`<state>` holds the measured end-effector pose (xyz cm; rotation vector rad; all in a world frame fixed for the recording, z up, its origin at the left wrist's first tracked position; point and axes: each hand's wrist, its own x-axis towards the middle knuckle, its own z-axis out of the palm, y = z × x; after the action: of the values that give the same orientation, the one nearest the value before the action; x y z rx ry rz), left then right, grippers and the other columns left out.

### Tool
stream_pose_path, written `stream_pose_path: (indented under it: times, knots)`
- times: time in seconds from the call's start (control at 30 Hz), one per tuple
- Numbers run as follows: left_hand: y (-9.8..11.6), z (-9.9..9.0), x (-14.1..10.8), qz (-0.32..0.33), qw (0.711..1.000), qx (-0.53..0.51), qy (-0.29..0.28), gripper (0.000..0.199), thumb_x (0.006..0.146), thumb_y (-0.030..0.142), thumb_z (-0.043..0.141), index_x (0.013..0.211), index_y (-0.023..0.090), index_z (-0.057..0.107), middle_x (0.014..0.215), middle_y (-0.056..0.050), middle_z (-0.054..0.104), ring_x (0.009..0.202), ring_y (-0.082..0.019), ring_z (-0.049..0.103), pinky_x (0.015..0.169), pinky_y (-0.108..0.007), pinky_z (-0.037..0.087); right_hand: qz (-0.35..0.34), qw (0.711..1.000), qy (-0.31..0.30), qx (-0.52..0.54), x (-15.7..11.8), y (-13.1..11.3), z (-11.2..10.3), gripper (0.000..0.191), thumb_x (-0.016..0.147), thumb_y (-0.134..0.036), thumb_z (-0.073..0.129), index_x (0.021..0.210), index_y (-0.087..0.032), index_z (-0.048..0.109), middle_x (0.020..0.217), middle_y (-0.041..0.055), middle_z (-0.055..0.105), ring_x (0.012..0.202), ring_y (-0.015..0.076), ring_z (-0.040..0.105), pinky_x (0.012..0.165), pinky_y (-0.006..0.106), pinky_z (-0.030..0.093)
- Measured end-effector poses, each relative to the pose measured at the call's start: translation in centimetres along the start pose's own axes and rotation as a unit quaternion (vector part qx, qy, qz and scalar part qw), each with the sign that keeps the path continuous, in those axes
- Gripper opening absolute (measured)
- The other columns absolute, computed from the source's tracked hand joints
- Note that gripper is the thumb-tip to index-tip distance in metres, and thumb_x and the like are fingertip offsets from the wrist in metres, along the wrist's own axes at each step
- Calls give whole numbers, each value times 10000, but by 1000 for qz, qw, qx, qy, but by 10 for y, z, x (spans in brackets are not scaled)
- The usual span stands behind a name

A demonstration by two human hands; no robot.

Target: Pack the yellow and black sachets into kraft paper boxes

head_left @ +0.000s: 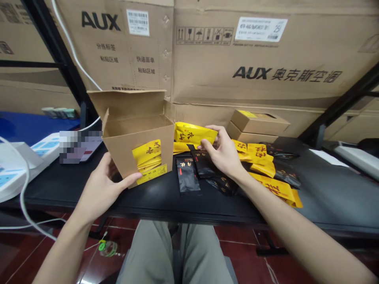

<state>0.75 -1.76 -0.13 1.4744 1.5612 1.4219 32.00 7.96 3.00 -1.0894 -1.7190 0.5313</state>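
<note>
"Where's the yellow packet [197, 134]?"
"Just right of the open box [121, 156]: one, pinched between the right hand's [222, 152] thumb and fingers."
"The left hand [102, 184]?"
"Thumb pressed to that box's front, fingers round its side, partly hidden."
"Others?"
"Two small boxes [260, 121], stacked; black packets [188, 177] overlap too much to count."
"And around?"
"Black table [322, 189], two AUX cartons [207, 75] behind, one bottle [109, 248] on a dark red tiled floor [241, 256]."

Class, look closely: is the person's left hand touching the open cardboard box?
Touching. The head view shows it: the left hand's thumb lies across the lower front of the open cardboard box, with no gap visible.
</note>
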Motion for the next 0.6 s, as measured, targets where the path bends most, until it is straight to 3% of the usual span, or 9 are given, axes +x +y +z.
stream_pose_path:
  times: [0.2, 0.6]
  knots:
    - [-2, 0, 1, 3, 1000, -1, -1, 707, 681, 525, 907, 1277, 312, 591, 1394, -61, 717, 1306, -365, 671, 1152, -581, 532, -17, 996, 16, -85, 2, 3, -3, 252, 942, -390, 505, 1117, -225, 581, 974, 86, 747, 850, 261, 721, 803, 427, 554]
    - [-5, -1, 2, 13, 1000, -1, -9, 689, 707, 499, 893, 1292, 302, 586, 1412, -59, 717, 1342, -380, 652, 1141, -589, 544, -42, 983, 49, -172, 3, -2, -7, 289, 880, -333, 423, 1052, -188, 604, 906, 106, 706, 759, 228, 631, 753, 368, 455]
